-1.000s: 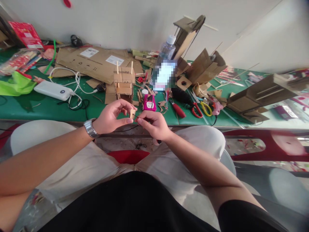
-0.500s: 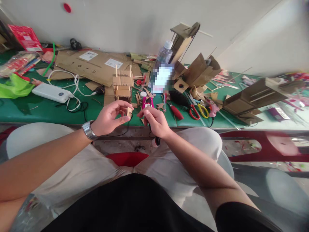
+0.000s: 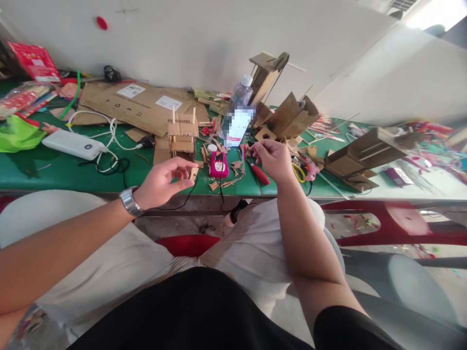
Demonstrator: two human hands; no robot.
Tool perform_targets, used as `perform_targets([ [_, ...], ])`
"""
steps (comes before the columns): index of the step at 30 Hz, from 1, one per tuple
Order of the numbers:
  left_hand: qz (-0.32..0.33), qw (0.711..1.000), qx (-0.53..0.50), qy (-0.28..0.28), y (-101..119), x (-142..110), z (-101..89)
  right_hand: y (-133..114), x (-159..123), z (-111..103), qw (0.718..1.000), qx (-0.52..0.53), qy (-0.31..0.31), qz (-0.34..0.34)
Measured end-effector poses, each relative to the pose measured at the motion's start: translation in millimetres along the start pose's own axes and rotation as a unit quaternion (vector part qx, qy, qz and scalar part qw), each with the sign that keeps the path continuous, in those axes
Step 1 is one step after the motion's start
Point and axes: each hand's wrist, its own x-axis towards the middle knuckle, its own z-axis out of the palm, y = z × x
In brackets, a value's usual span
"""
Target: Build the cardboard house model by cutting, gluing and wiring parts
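Note:
My left hand point(image 3: 164, 181) is closed over the table's near edge, thumb and fingertips gripping a small cardboard piece point(image 3: 194, 173). A thin black cord point(image 3: 188, 194) hangs down beside that piece. To the right, my right hand point(image 3: 274, 159) is pinched above a red-handled tool point(image 3: 260, 174); whatever its fingertips hold, if anything, is too small to make out. Between the hands lies a bright pink case point(image 3: 219, 166) with a white figure and a black cord. A cardboard frame with two upright sticks point(image 3: 182, 136) stands behind my left hand.
A lit phone point(image 3: 239, 126) leans against a clear bottle point(image 3: 241, 95). Tall cardboard builds point(image 3: 359, 153) stand to the right, near a pink glue gun point(image 3: 312, 171). A white power bank point(image 3: 75, 144) with cables and a flattened cardboard sheet point(image 3: 127, 104) lie left.
My right hand has moved right and slightly up, away from my left hand, uncovering the pink case. The left hand keeps hold of the cardboard piece. The view has shifted a little.

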Motion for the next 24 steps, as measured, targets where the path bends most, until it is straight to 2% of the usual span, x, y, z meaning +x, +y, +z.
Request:
perform_targets([
  [2,-0.01,1.0,0.006,0.002,0,0,0.1,2,-1,2,1.0,0.007,0.007,0.005],
  [4,-0.018,1.0,0.011,-0.001,1,0,0.1,-1,-7,13,1.0,0.012,-0.015,-0.009],
  [10,-0.036,0.999,0.023,-0.01,0,0,-0.2,-28,-46,62,0.981,0.042,-0.12,-0.144],
  [13,-0.039,0.999,0.026,-0.012,0,-1,0.4,-36,-62,78,0.971,0.074,-0.151,-0.173],
  [16,-0.039,0.999,0.03,-0.015,0,-1,1.3,-39,-72,85,0.968,0.096,-0.15,-0.178],
  [21,-0.036,0.999,0.036,-0.004,0,0,1.4,-43,-80,87,0.95,0.086,-0.133,-0.27],
  [24,-0.037,0.998,0.042,0.001,1,0,0.1,-45,-82,87,0.943,0.096,-0.128,-0.292],
])
